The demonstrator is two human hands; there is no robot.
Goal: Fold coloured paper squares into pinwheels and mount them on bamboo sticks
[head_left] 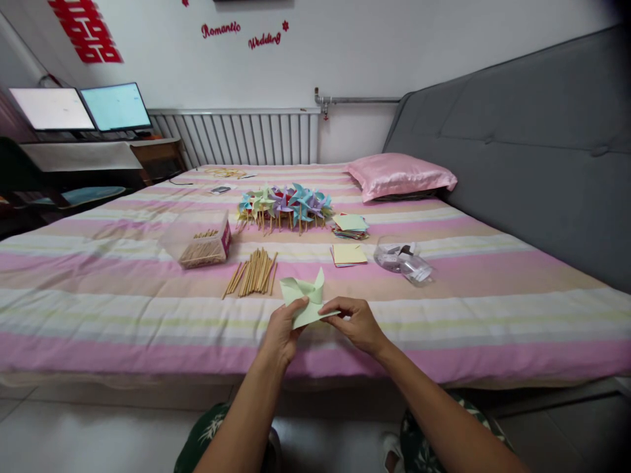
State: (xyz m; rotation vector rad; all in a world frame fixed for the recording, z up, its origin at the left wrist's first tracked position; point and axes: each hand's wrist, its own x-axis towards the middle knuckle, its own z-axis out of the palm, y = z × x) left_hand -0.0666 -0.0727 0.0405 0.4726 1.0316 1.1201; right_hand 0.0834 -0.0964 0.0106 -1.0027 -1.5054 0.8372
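Note:
A pale green paper pinwheel (306, 315), partly folded, is held up between both hands over the bed's near edge. Two of its corners curl in toward the middle, while the near part stays flat. My left hand (284, 328) pinches it at the centre with the thumb on top. The fingers of my right hand (355, 322) close on its right corner. Just beyond lie thin wooden sticks (256, 272) in a loose pile. Finished paper pinwheels (288, 202) in blue, purple, green and yellow stand bunched together farther back.
A clear plastic box (204, 249) with sticks lies left. Yellow-topped square paper (349, 254) and a taller paper stack (350, 225) are right of centre. Clear containers (417, 268) with small pieces lie farther right. A pink pillow (399, 175) rests by the grey headboard (517, 131).

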